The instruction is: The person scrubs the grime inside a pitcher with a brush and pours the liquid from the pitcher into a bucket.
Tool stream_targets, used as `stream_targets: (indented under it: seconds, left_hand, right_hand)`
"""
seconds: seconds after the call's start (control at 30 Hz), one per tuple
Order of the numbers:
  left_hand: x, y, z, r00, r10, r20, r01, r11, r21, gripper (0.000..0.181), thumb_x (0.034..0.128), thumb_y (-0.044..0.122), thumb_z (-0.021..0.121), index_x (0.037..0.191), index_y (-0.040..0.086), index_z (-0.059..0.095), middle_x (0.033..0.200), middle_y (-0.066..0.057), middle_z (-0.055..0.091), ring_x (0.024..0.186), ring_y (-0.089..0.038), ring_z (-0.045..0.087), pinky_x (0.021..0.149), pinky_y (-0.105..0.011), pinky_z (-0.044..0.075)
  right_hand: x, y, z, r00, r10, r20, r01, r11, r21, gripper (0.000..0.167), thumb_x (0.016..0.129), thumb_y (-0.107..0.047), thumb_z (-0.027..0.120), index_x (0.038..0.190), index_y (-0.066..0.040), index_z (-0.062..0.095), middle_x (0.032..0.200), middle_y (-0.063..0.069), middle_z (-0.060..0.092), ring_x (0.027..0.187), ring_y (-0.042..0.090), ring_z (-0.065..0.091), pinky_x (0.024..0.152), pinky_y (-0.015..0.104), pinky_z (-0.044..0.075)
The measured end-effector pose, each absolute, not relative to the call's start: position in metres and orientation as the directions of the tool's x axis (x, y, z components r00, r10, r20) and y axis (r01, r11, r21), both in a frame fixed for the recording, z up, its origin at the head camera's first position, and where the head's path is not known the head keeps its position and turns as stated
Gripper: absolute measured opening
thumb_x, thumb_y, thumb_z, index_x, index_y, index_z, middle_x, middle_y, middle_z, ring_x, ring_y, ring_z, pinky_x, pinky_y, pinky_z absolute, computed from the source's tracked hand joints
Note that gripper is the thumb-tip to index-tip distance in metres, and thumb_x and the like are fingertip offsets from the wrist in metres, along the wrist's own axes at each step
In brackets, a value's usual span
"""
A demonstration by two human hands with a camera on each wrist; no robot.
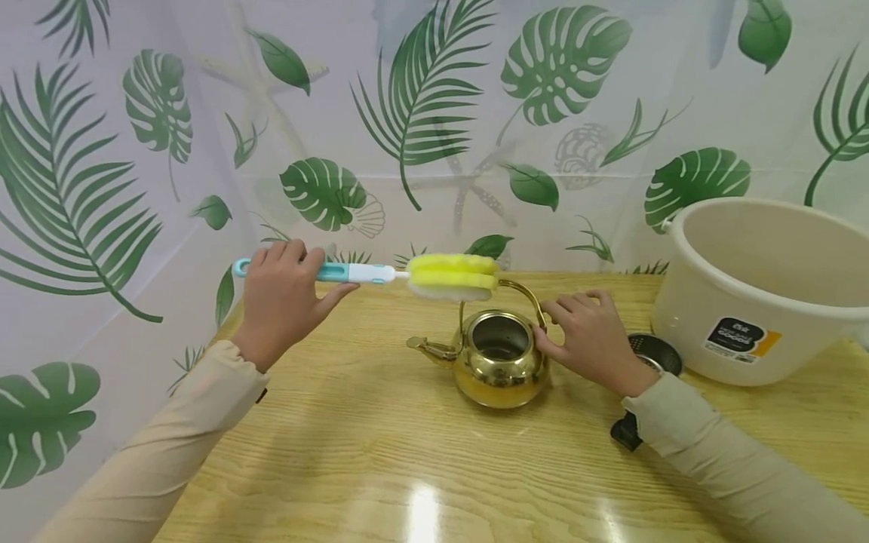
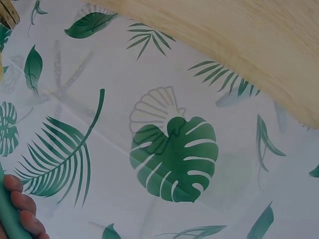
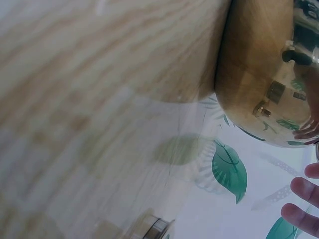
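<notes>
In the head view my left hand [image 1: 280, 298] grips the teal and white handle [image 1: 370, 273] of a brush, its yellow and white sponge head [image 1: 453, 276] level above and behind a gold kettle [image 1: 501, 381]. The kettle stands upright without a lid, spout to the left. My right hand [image 1: 587, 339] holds the right side of its raised handle between thumb and fingers. Fingers [image 2: 22, 204] curl round the teal handle [image 2: 10, 214] in the left wrist view. The right wrist view shows the kettle's shiny side [image 3: 264, 74] and fingertips [image 3: 301, 199] below it.
A large cream bucket [image 1: 760, 294] stands at the right on the wooden table [image 1: 380, 452]. Beside it, partly behind my right wrist, lie a dark perforated strainer [image 1: 655, 353] and a black object [image 1: 626, 432]. A leaf-patterned cloth [image 1: 271, 136] hangs behind the table and at the left.
</notes>
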State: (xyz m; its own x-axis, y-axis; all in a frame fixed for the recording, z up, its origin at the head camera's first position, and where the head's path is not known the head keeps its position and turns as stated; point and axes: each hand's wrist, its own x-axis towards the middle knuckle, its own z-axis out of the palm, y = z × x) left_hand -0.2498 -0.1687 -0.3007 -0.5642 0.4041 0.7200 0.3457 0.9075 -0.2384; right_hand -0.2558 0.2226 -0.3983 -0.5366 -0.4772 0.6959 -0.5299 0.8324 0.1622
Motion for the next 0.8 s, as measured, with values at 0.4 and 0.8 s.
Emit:
stream_targets:
  seconds: [0.4, 0.8]
  left_hand:
    - [-0.259, -0.199, -0.329, -0.690, 0.202, 0.695, 0.237, 0.970, -0.047, 0.052, 0.0749, 0.050, 0.072, 0.076, 0.000, 0.057, 0.066, -0.013, 0.051, 0.061, -0.032, 0.048, 0.061, -0.043, 0.039]
    - [-0.269, -0.233, -0.372, -0.862, 0.095, 0.498, 0.113, 0.994, 0.005, 0.050, 0.0798, 0.049, 0.067, 0.070, 0.001, 0.057, 0.062, -0.013, 0.053, 0.058, -0.031, 0.051, 0.056, -0.041, 0.039]
  right_hand:
    - [-0.257, 0.222, -0.398, -0.528, -0.480, 0.701, -0.533, 0.830, 0.166, 0.030, 0.081, -0.037, 0.053, 0.084, -0.009, 0.062, 0.068, 0.005, 0.060, 0.065, 0.027, 0.060, 0.076, 0.051, 0.043]
    - [-0.256, 0.223, -0.398, -0.535, -0.482, 0.694, -0.535, 0.829, 0.163, 0.037, 0.087, -0.040, 0.045, 0.084, -0.008, 0.064, 0.069, 0.005, 0.061, 0.066, 0.027, 0.060, 0.076, 0.051, 0.044]
